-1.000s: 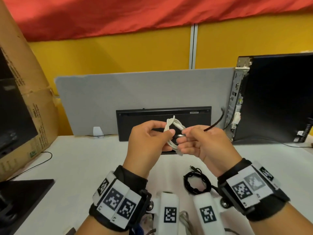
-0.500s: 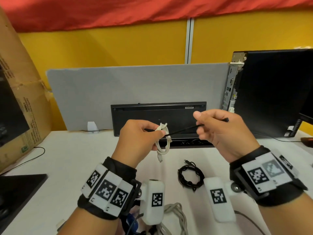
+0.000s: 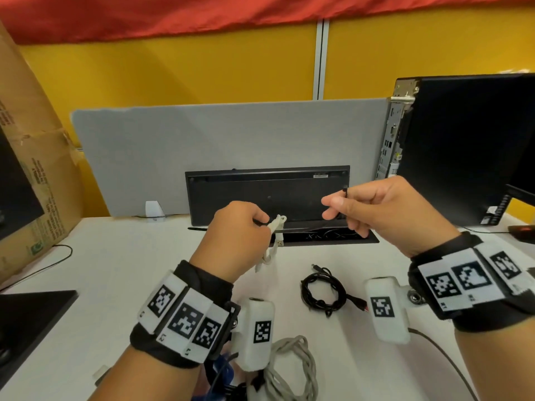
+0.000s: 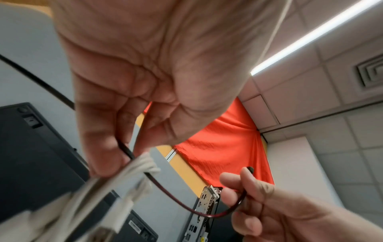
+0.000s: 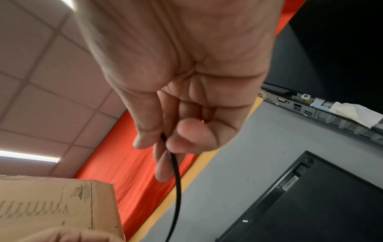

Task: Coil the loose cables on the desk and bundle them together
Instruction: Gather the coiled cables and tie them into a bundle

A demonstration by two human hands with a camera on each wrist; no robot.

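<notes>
White cable (image 3: 273,241) gripped, black tie (image 4: 170,194) pinched

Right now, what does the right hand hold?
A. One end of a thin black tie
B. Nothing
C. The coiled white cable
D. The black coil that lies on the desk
A: the right hand pinches the thin black tie, which runs across to the white cable that the left hand holds.
</notes>
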